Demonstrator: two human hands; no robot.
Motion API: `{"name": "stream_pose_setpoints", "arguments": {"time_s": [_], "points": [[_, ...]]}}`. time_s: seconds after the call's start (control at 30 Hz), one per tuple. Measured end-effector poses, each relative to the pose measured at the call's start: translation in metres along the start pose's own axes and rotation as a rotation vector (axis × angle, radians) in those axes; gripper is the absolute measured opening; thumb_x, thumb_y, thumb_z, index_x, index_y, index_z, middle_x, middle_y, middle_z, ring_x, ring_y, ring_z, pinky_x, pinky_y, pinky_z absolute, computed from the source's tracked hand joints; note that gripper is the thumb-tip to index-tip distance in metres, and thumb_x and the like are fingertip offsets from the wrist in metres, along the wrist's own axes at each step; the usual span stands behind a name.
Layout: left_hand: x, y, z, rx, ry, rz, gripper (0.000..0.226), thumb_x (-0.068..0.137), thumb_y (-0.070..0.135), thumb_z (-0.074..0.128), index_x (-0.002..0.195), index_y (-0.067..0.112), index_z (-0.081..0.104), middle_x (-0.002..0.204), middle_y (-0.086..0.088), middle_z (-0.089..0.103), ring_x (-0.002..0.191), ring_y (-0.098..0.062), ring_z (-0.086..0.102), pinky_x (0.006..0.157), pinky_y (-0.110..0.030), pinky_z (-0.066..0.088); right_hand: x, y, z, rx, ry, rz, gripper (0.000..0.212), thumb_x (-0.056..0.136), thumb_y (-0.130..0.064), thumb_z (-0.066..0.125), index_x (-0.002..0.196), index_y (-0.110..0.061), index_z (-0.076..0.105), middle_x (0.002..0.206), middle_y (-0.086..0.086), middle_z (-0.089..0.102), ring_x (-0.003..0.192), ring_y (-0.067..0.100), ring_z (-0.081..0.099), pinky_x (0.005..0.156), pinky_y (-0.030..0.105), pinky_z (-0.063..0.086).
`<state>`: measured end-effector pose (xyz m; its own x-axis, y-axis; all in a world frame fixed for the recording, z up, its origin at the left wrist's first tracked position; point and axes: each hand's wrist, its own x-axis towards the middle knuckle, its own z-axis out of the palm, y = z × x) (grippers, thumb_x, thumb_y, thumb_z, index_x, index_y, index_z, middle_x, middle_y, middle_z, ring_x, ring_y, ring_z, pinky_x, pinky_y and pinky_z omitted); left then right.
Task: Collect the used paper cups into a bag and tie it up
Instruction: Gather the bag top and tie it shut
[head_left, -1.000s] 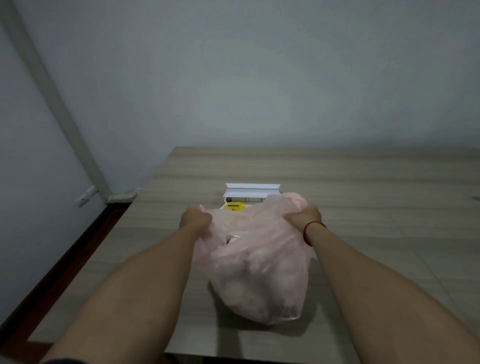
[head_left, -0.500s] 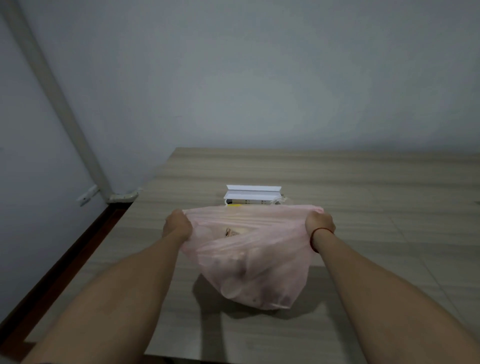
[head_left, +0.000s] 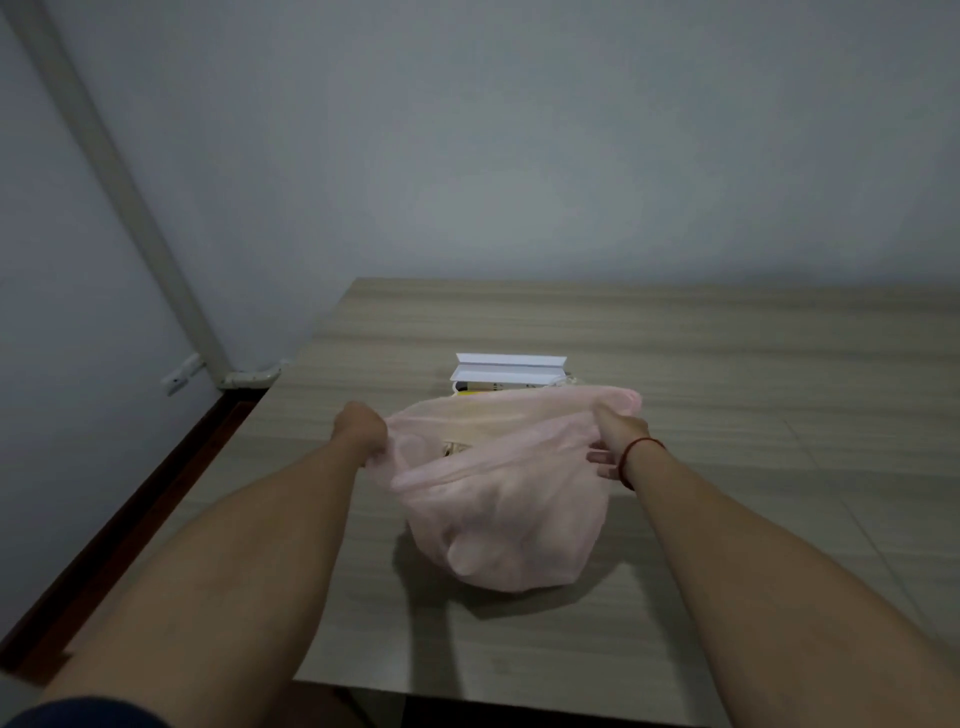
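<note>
**Bag mouth held spread, knot not yet made**

The pink plastic bag (head_left: 509, 499) rests on the wooden table (head_left: 727, 364). Its lower part bulges with rounded shapes, judged to be the paper cups (head_left: 470, 558), though the film blurs them. The left hand (head_left: 363, 428) is curled tight round the left end of the bag's rim. The right hand (head_left: 621, 434) grips the right end, with what appear to be two fingers sticking out straight beneath it. The hands are set apart, one at each end, so the mouth is drawn into a long band — this gathers slack film for a knot and keeps the contents low. A white box (head_left: 509, 366) stands just behind the bag. Collection appears complete. The next step — judged from this hold — is to bring both ends together and cross them.
</note>
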<state>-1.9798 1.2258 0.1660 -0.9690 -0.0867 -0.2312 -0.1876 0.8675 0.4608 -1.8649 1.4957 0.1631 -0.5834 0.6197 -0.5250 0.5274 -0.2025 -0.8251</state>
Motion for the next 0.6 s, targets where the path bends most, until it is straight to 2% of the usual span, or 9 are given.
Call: {"name": "stream_pose_setpoints", "arguments": {"time_s": [0.1,0.13,0.2,0.23,0.3,0.37,0.43,0.5,0.6], "points": [[-0.001,0.007,0.008,-0.189,-0.116,-0.029,0.026,0.089,-0.004,0.053,0.114,-0.006,0.063,0.109,-0.023,0.068,0.103,-0.034,0.067,0.074,-0.035,0.052,-0.007,0.014,0.016,-0.126,0.043,0.001,0.118,0.064,-0.067,0.071,0.148,-0.004,0.018,0.139,0.016,0.050,0.115,0.032,0.060,0.081,0.036,0.048],[-0.003,0.010,0.010,-0.244,-0.161,-0.030,0.022,0.091,-0.005,0.051,0.109,-0.004,0.063,0.103,-0.021,0.065,0.101,-0.031,0.066,0.071,-0.034,0.051,-0.011,0.019,0.020,-0.138,0.027,0.038,0.126,0.059,-0.072,0.071,0.149,-0.004,0.016,0.141,0.016,0.048,0.119,0.034,0.058,0.082,0.039,0.049],[-0.010,0.016,0.015,-0.323,-0.272,-0.067,0.014,0.092,-0.008,0.049,0.083,-0.002,0.059,0.083,-0.016,0.058,0.082,-0.027,0.062,0.058,-0.035,0.050,-0.015,0.027,0.030,-0.173,-0.019,0.117,0.130,0.055,-0.077,0.070,0.150,-0.005,0.018,0.143,0.017,0.044,0.118,0.038,0.057,0.079,0.043,0.052],[-0.015,0.019,0.016,-0.332,-0.356,-0.088,0.021,0.094,-0.006,0.047,0.076,0.001,0.055,0.079,-0.013,0.057,0.072,-0.025,0.059,0.052,-0.033,0.050,-0.016,0.032,0.035,-0.193,-0.030,0.143,0.129,0.056,-0.075,0.071,0.150,-0.004,0.018,0.144,0.018,0.042,0.119,0.039,0.056,0.080,0.045,0.053],[-0.026,0.024,0.016,-0.274,-0.576,-0.112,0.025,0.098,0.000,0.042,0.076,0.006,0.054,0.073,-0.007,0.060,0.062,-0.016,0.058,0.047,-0.025,0.053,-0.010,0.039,0.042,-0.159,-0.027,0.165,0.124,0.060,-0.064,0.077,0.150,-0.005,0.016,0.147,0.017,0.040,0.125,0.039,0.051,0.094,0.050,0.051],[-0.033,0.028,0.014,-0.194,-0.788,-0.145,0.025,0.098,0.004,0.037,0.082,0.005,0.057,0.067,-0.005,0.067,0.059,-0.012,0.065,0.059,-0.024,0.057,-0.005,0.044,0.048,-0.095,-0.050,0.180,0.114,0.065,-0.050,0.081,0.150,-0.007,0.017,0.147,0.016,0.040,0.129,0.038,0.047,0.102,0.051,0.045],[-0.036,0.033,0.015,-0.111,-0.911,-0.182,0.020,0.096,0.009,0.041,0.099,0.002,0.059,0.085,-0.010,0.070,0.080,-0.018,0.070,0.081,-0.035,0.057,-0.004,0.046,0.052,-0.127,-0.125,0.160,0.088,0.077,-0.033,0.074,0.146,-0.005,0.029,0.144,0.017,0.044,0.125,0.036,0.051,0.099,0.047,0.047],[-0.036,0.037,0.015,0.022,-0.867,-0.173,0.037,0.090,0.024,0.051,0.120,0.003,0.052,0.113,-0.014,0.060,0.110,-0.029,0.062,0.090,-0.044,0.053,-0.001,0.047,0.056,-0.147,-0.135,0.077,0.060,0.085,-0.011,0.062,0.140,-0.002,0.039,0.138,0.020,0.050,0.114,0.033,0.057,0.094,0.044,0.051],[-0.029,0.042,0.025,0.053,-0.666,-0.095,0.083,0.073,0.047,0.064,0.143,0.013,0.034,0.138,-0.011,0.044,0.121,-0.033,0.052,0.091,-0.045,0.053,-0.006,0.046,0.059,-0.151,-0.114,-0.012,0.047,0.090,0.000,0.050,0.136,0.004,0.042,0.125,0.023,0.055,0.107,0.032,0.057,0.092,0.038,0.049]]}}
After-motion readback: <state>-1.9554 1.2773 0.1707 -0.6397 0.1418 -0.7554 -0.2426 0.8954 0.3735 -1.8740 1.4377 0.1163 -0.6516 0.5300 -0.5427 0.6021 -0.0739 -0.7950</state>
